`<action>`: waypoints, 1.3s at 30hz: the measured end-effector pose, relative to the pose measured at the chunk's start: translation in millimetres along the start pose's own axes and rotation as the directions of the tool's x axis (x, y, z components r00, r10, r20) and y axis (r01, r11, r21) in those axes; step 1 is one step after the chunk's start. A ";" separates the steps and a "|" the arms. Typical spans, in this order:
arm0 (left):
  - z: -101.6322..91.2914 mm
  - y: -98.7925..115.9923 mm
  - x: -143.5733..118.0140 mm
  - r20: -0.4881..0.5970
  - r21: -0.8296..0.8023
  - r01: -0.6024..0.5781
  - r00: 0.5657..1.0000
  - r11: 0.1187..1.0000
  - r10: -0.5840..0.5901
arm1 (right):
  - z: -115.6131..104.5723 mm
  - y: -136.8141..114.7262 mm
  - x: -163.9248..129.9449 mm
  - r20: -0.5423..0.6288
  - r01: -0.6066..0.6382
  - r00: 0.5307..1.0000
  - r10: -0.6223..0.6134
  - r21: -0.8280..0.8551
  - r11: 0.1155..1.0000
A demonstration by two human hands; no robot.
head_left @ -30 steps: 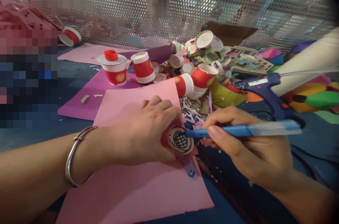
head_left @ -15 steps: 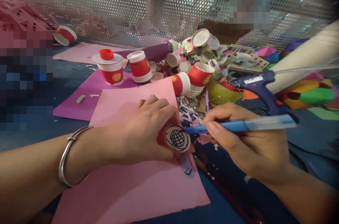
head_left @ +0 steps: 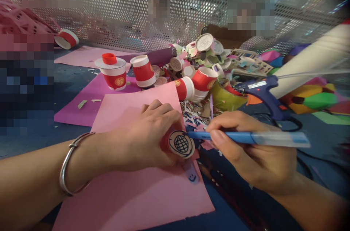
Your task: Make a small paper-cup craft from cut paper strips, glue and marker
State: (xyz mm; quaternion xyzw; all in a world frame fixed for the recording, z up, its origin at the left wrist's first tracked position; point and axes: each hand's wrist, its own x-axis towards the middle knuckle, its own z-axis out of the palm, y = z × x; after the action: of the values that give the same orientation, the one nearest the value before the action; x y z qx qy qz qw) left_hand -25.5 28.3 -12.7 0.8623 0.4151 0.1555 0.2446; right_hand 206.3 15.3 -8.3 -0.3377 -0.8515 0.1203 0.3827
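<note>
My left hand (head_left: 147,134) wraps round a small red paper cup (head_left: 182,144) lying on its side over the pink paper (head_left: 153,194). The cup's pale round base faces me and bears a dark drawn ring with a cross-hatched circle inside it. Between the thumb and fingers of my right hand (head_left: 254,154) is a blue marker pen (head_left: 240,137), its tip at the upper right edge of the base. A lilac paper strip (head_left: 192,176) with a small smiling face sticks out below the cup.
Red and white paper cups (head_left: 142,70) stand and lie behind the pink paper. A blue glue gun (head_left: 266,92) with a cord is at right, near a white tube (head_left: 314,56). Paper scraps (head_left: 194,112) lie mid-table. A perforated metal screen (head_left: 115,16) closes the back; people show beyond it.
The marker's tip has shifted slightly up and left along the base's edge, and the dark line there looks longer. My left hand keeps its hold; the whole view has shifted a little.
</note>
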 end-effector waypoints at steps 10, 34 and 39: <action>-2.7 3.1 0.2 0.010 -0.004 0.022 1.000 1.000 -0.022 | 5.3 -1.8 4.8 0.054 0.051 0.997 -0.051 -0.006 0.999; 2.2 -5.1 -1.2 -0.042 0.008 -0.062 0.997 0.998 0.062 | 9.4 -5.1 4.7 0.121 0.057 0.990 -0.066 0.074 0.996; 1.1 -3.2 -1.6 -0.028 -0.001 -0.039 0.999 0.999 0.039 | 8.0 -3.9 2.9 0.082 0.036 0.996 -0.043 0.090 0.995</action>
State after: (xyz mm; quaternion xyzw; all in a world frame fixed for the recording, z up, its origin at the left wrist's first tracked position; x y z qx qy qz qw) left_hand -28.0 28.4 -15.4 0.8678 0.4016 0.1726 0.2362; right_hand 197.2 14.8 -10.2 -0.2982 -0.8671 0.1641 0.3636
